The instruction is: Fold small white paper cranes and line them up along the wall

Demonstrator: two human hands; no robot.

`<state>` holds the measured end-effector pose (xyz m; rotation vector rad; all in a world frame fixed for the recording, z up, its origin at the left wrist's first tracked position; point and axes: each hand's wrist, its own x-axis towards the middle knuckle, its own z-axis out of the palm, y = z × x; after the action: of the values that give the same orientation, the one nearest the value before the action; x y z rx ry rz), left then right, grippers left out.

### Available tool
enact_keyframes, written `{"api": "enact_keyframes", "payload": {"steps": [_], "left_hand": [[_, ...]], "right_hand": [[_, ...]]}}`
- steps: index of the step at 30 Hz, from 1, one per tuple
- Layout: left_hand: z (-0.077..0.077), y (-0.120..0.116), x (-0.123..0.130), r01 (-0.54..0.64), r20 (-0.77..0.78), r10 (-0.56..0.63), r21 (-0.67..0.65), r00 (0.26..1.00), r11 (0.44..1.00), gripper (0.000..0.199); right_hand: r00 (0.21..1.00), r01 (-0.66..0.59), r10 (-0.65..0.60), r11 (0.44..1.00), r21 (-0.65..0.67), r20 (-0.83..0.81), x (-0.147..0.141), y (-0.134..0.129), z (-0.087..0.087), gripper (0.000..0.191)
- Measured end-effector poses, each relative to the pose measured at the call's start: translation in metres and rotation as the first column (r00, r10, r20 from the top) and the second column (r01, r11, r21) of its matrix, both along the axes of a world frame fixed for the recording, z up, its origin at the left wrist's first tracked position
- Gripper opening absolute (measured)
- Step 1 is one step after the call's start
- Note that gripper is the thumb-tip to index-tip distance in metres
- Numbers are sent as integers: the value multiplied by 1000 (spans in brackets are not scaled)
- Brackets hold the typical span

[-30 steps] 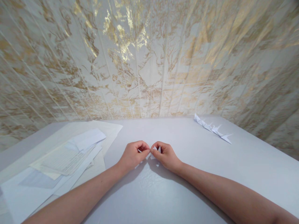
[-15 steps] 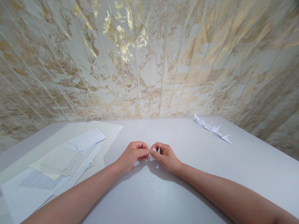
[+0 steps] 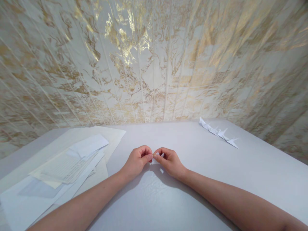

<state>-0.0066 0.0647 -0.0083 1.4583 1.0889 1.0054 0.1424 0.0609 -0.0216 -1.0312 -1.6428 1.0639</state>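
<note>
- Two bare hands of mine meet in front of me over the pale table (image 3: 168, 205), fingertips touching around a small folded white paper (image 3: 157, 159).
- My right hand (image 3: 172, 162) grasps the paper between thumb and curled forefinger, covering much of it; I judge this side steadies the piece.
- My left hand (image 3: 139, 160) is pinched tight at the paper's left end. It seems to grip a tip there, though my thumb hides it; a fingertip pinch suits something so thin.
- My forearms slant inward from both lower corners, elbows wide, probably to keep the fingers steady and in plain sight.
- The paper sits between the two hands, just above the tabletop. One pointed corner shows beyond my right thumb, pointing up and away from me.
- Its long axis seems to run crosswise, from hand to hand, but with so much covered I cannot be sure.
- A row of folded paper figures (image 3: 223, 134) lies at the far right, slanting from the far edge toward me, spiky ends raised; likely set there clear of my arms.
- Loose paper sheets (image 3: 64, 166) overlap at my left, presumably within reach.
</note>
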Motion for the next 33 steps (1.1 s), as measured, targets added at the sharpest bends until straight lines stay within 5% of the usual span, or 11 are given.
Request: {"api": "enact_keyframes", "payload": {"steps": [11, 22, 33], "left_hand": [[2, -2, 1, -3, 114, 9, -47, 993, 999, 17], [-5, 1, 0, -75, 2, 75, 42, 997, 996, 12], [0, 0, 1, -83, 45, 83, -1, 996, 997, 16]], "right_hand": [[996, 92, -92, 996, -9, 7, -1, 4, -9, 19], [997, 55, -57, 998, 45, 57, -1, 2, -8, 14], [980, 21, -25, 999, -26, -197, 0, 7, -12, 21]]}}
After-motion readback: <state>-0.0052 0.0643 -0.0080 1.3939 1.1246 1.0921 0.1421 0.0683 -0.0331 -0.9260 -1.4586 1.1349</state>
